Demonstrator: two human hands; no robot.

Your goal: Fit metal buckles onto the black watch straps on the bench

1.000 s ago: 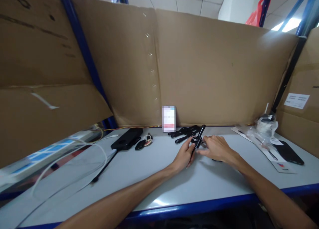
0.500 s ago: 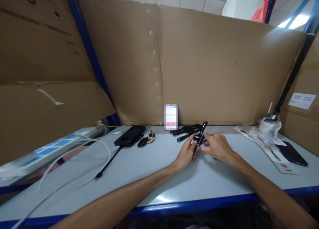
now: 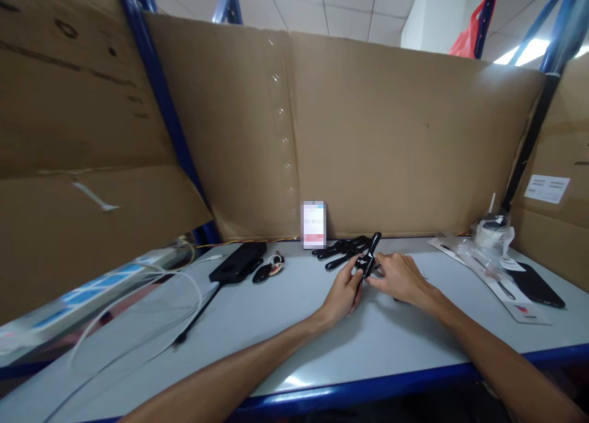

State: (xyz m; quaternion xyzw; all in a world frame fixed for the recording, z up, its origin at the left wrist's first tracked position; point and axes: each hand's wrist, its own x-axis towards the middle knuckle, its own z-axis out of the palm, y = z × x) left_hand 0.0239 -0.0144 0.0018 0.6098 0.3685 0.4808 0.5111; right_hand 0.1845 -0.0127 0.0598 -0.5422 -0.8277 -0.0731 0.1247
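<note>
My left hand (image 3: 343,289) is closed round the lower part of a black spring clamp (image 3: 368,260), whose glossy handle points up and to the right. At the clamp's right side my right hand (image 3: 399,277) is closed, with thumb and fingertips pressed against it. A small shiny bit shows between the right fingers, too small to name. The lower end of the clamp is hidden by both hands. Just behind the left hand lie several similar black clamps (image 3: 340,247) in a loose pile on the grey tabletop (image 3: 294,312).
A phone (image 3: 313,225) leans upright against the cardboard wall (image 3: 391,135). Leftward lie keys (image 3: 276,263), a black box-shaped device (image 3: 239,262) with a cable, and a power strip (image 3: 92,294). To the right are a blister card (image 3: 510,300), a dark phone (image 3: 537,285) and a plastic-wrapped roll (image 3: 492,232).
The camera view has tilted slightly upward, so the scene sits a little lower. Both hands stay on the clamp, with only small finger movement.
</note>
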